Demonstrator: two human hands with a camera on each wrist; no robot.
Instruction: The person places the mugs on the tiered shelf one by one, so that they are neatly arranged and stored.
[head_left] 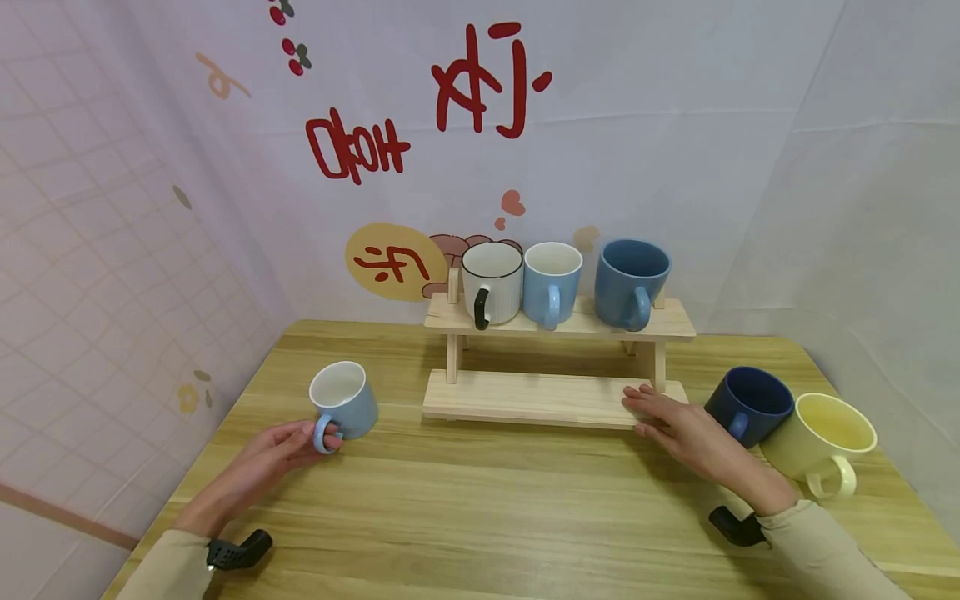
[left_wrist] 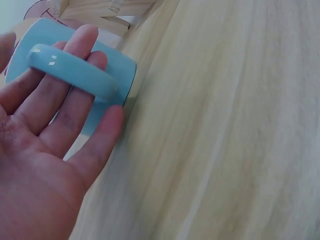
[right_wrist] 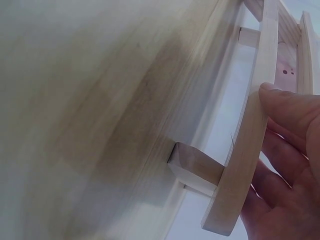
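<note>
A light blue mug (head_left: 356, 410) with a white inside stands upright on the left of the table. My left hand (head_left: 279, 450) holds it by the handle (left_wrist: 72, 70), with fingers passed through the loop. On the right, my right hand (head_left: 693, 433) rests at the right end of the lower board (head_left: 525, 396) of a two-tier wooden rack. Its fingers lie over the board, and the thumb (right_wrist: 285, 106) touches the front edge in the right wrist view. Nothing is gripped in that hand.
The rack's upper board (head_left: 570, 327) bears a white mug with black handle (head_left: 492, 292), another light blue mug (head_left: 552, 287) and a darker blue mug (head_left: 626, 292). Right of the rack stand a navy mug (head_left: 750, 408) and a yellow mug (head_left: 810, 446), close together. A patterned cloth (head_left: 637, 150) hangs behind.
</note>
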